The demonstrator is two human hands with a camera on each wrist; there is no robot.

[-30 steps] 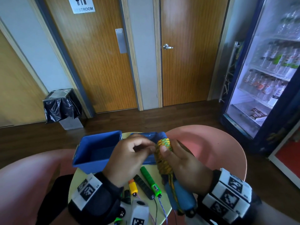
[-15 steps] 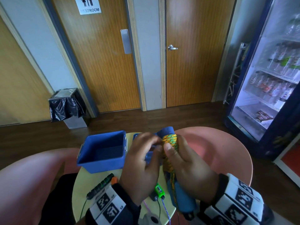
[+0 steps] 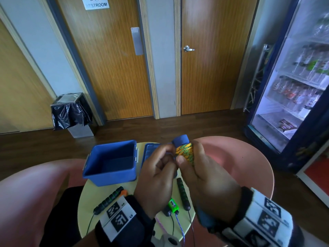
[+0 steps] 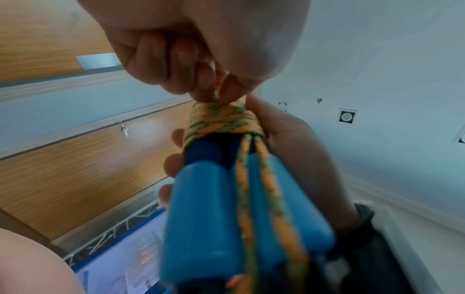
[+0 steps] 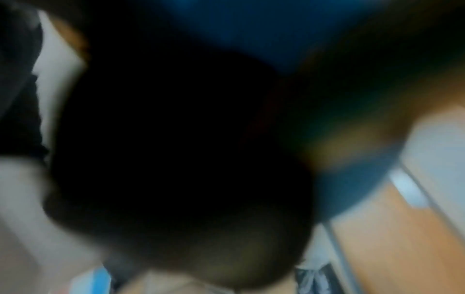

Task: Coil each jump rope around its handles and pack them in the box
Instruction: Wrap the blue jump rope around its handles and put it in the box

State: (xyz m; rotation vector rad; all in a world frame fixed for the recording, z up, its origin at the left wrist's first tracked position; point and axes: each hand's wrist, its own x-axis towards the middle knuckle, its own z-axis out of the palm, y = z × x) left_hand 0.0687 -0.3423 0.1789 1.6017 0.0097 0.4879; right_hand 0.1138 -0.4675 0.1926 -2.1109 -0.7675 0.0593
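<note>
The blue handles point(image 4: 226, 208) are held side by side above the round surface point(image 3: 142, 188), gripped by the right hand point(image 3: 204, 175), whose fingers point(image 4: 171, 169) are wrapped round the pair from behind while the thumb is pressed on the front of the coil. The orange-and-green rope point(image 4: 221, 121) is wound tight around the upper part of the handles, just under the dark blue cap point(image 3: 180, 139) at twelve o'clock of the coil. Two strands are seen running down between the handles toward six o'clock.

The rope end is pinched by the left hand point(image 3: 158, 177), thumb and curled fingers point(image 4: 201, 79) closed on it right at the edge of the coil, at nine o'clock of the bundle in the head view.

The blue box point(image 3: 110, 163) is stood open at ten o'clock of the hands, its lid point(image 3: 149, 150) laid just beside it. Black handles point(image 3: 108, 200), a second black handle point(image 3: 183, 193) and a green handle point(image 3: 172, 205) are left lying on the surface below the hands. The right wrist view is too dark and blurred to be read.
</note>
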